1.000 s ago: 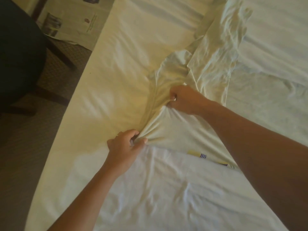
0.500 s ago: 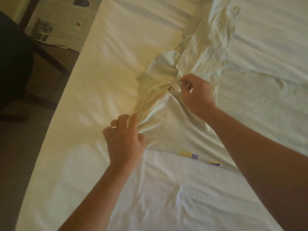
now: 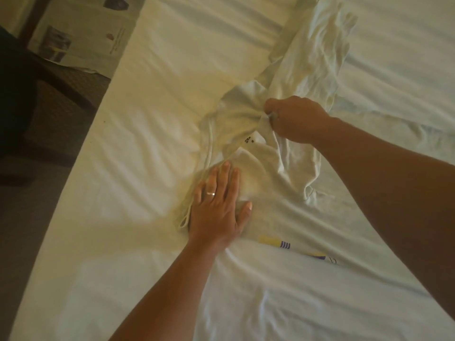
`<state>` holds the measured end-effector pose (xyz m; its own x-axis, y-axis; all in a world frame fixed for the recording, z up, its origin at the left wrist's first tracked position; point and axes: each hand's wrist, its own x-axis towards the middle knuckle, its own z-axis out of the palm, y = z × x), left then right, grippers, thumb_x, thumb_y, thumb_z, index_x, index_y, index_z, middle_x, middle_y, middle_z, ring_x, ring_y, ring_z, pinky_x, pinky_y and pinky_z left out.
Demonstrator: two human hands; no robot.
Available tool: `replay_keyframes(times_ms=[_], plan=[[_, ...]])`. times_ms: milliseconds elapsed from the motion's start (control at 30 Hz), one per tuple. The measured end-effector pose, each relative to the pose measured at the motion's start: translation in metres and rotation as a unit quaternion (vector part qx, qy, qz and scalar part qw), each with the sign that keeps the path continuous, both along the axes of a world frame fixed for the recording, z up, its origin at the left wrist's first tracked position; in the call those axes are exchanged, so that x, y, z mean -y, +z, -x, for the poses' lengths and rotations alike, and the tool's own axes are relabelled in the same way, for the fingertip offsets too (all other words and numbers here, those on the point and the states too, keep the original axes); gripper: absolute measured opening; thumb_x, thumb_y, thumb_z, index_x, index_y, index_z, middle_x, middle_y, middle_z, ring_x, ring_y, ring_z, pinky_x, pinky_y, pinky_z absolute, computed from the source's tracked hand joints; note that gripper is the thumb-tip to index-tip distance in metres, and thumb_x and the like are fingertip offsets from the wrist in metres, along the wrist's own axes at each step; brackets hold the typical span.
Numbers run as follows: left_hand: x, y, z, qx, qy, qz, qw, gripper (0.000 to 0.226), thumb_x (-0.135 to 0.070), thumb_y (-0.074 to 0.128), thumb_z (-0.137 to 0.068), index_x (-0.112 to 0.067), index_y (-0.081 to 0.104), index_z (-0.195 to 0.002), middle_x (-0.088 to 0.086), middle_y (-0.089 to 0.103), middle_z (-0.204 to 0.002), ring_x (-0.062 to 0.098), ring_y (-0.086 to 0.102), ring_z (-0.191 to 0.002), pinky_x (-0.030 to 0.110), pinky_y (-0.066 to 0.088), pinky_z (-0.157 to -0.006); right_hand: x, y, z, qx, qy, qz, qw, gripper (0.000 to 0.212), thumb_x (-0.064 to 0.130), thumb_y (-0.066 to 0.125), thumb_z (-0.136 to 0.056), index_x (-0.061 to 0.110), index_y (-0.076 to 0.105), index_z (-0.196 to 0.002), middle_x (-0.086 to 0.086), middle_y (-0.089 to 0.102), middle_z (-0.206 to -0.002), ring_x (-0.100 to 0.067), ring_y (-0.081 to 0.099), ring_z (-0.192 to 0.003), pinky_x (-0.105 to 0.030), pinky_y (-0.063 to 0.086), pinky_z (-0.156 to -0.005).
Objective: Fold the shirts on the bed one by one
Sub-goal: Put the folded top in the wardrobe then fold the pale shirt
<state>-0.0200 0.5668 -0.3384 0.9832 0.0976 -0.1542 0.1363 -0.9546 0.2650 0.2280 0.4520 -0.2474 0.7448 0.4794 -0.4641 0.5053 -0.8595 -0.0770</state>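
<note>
A pale cream shirt (image 3: 248, 119) lies crumpled across the middle of the white bed (image 3: 160, 94), its neck label showing near the centre. My left hand (image 3: 216, 205) lies flat with straight fingers, pressing the shirt's near shoulder onto the sheet. My right hand (image 3: 295, 119) grips a bunch of the shirt's fabric by the collar, fingers curled round it. The shirt's long body (image 3: 317, 48) stretches up and away toward the far right. A yellow and blue printed patch (image 3: 275, 242) peeks out at the shirt's near edge.
The bed's left edge runs diagonally from top centre to bottom left. Beyond it are the carpeted floor (image 3: 27, 212), a dark chair (image 3: 17, 99) and a newspaper (image 3: 83, 33) on the floor at the top left. Wrinkled white sheet fills the right and near side.
My left hand let go of the pinched shoulder fabric and opened flat on the shirt. My right hand moved up and right and took hold of fabric by the collar.
</note>
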Motion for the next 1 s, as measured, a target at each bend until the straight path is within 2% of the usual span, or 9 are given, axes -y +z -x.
replay_keyframes(times_ms=[67,233,400,500,600,700,767,833,1000], plan=[[0.0,-0.001,0.0,0.004,-0.001,-0.006,1.0,0.079,-0.061,0.038,-0.098,-0.017,0.023,-0.162,0.007,0.017,-0.169,0.03,0.023,-0.153,0.05,0.03,-0.115,0.005,0.008,-0.002,0.026,-0.008,0.002,1.0,0.021,0.026,0.046,-0.1,0.022,0.06,-0.116,-0.01,0.062,-0.106,-0.028,0.054,-0.084,-0.037,0.042,-0.073],[0.0,0.002,-0.001,0.001,-0.004,-0.022,1.0,0.079,-0.064,0.032,-0.098,-0.016,0.025,-0.161,0.008,0.021,-0.168,0.031,0.027,-0.151,0.05,0.029,-0.114,0.04,0.031,0.016,0.124,-0.062,-0.029,0.99,0.024,0.029,0.047,-0.1,0.017,0.06,-0.115,-0.014,0.066,-0.1,-0.039,0.062,-0.088,-0.04,0.046,-0.074],[-0.001,0.009,-0.002,-0.004,-0.011,-0.043,0.999,0.08,-0.067,0.019,-0.099,-0.016,0.027,-0.16,0.008,0.024,-0.167,0.032,0.028,-0.15,0.049,0.026,-0.112,0.093,0.039,0.078,0.219,-0.141,-0.065,0.963,0.024,0.029,0.052,-0.098,0.008,0.064,-0.102,-0.021,0.066,-0.083,-0.043,0.063,-0.078,-0.039,0.038,-0.068],[0.0,0.017,-0.003,-0.014,-0.02,-0.068,0.997,0.078,-0.064,0.027,-0.098,-0.014,0.032,-0.158,0.01,0.03,-0.165,0.034,0.034,-0.147,0.049,0.028,-0.11,0.116,0.036,0.126,0.184,-0.163,-0.052,0.968,0.026,0.033,0.052,-0.098,0.011,0.065,-0.095,-0.017,0.065,-0.079,-0.04,0.065,-0.078,-0.038,0.044,-0.069],[0.011,0.032,-0.006,-0.002,0.033,-0.076,0.997,0.076,-0.053,0.05,-0.087,-0.01,0.04,-0.15,0.018,0.043,-0.154,0.038,0.046,-0.136,0.052,0.038,-0.104,0.128,0.026,0.162,0.017,-0.146,0.014,0.989,0.029,0.042,0.051,-0.097,0.021,0.069,-0.104,-0.01,0.068,-0.1,-0.034,0.066,-0.094,-0.035,0.045,-0.073],[0.025,0.048,-0.009,0.055,0.032,-0.102,0.993,0.076,-0.034,0.06,-0.074,-0.011,0.043,-0.144,0.018,0.049,-0.143,0.04,0.051,-0.128,0.051,0.04,-0.097,0.139,0.02,0.166,-0.087,-0.221,-0.06,0.97,0.027,0.047,0.06,-0.088,0.023,0.072,-0.088,-0.003,0.068,-0.092,-0.027,0.066,-0.088,-0.035,0.053,-0.074],[0.034,0.051,-0.013,0.117,-0.048,-0.119,0.985,0.071,-0.027,0.06,-0.073,-0.01,0.05,-0.141,0.017,0.054,-0.14,0.04,0.053,-0.128,0.05,0.041,-0.094,0.145,0.019,0.15,-0.048,-0.297,-0.142,0.943,0.027,0.042,0.062,-0.088,0.018,0.071,-0.079,-0.002,0.068,-0.078,-0.025,0.065,-0.077,-0.034,0.052,-0.067],[0.045,0.053,-0.025,0.132,-0.104,-0.12,0.978,0.065,-0.024,0.061,-0.072,-0.011,0.056,-0.135,0.015,0.057,-0.137,0.037,0.055,-0.127,0.05,0.042,-0.092,0.147,0.02,0.129,0.008,-0.331,-0.183,0.926,0.026,0.038,0.061,-0.091,0.016,0.068,-0.079,0.0,0.066,-0.073,-0.022,0.062,-0.072,-0.031,0.047,-0.063],[0.063,0.041,-0.045,0.022,-0.115,-0.069,0.991,0.063,-0.034,0.062,-0.078,-0.016,0.053,-0.138,0.012,0.052,-0.142,0.035,0.054,-0.125,0.049,0.042,-0.095,0.141,0.011,0.072,0.08,-0.344,-0.213,0.911,0.023,0.04,0.059,-0.093,0.018,0.065,-0.095,0.005,0.059,-0.09,-0.019,0.056,-0.082,-0.029,0.038,-0.069]])
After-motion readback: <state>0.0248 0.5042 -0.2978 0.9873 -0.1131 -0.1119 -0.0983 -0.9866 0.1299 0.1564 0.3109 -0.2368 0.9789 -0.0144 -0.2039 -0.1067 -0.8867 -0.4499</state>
